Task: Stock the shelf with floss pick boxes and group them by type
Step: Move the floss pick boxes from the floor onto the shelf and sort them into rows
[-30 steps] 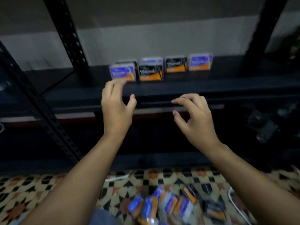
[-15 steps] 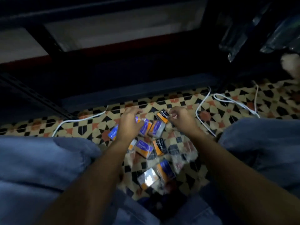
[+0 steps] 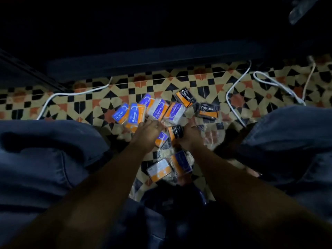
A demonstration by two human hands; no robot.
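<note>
A white cable (image 3: pixel 75 93) runs over the patterned tile floor (image 3: pixel 206 83) at the far left, past a knee in blue trousers (image 3: pixel 45 150). Next come two blue-and-orange boxes marked Round (image 3: pixel 121 114) and (image 3: pixel 136 115), lying side by side, touching. Just right of them lie two Smooth boxes (image 3: pixel 159 110) and (image 3: pixel 175 112), overlapping in the same heap. The left hand (image 3: pixel 147 135) rests below these, knuckles up, on the pile; its fingers are bent over the boxes, but whether they grip one I cannot tell. Beside it the right hand (image 3: pixel 190 135) holds a black Charcoal box (image 3: pixel 176 133), fingers curled around its edge. Two more Charcoal boxes (image 3: pixel 186 97) and (image 3: pixel 208 110) lie further out on the floor. More boxes (image 3: pixel 159 169) sit between the forearms. White cables (image 3: pixel 235 90) loop at the right.
</note>
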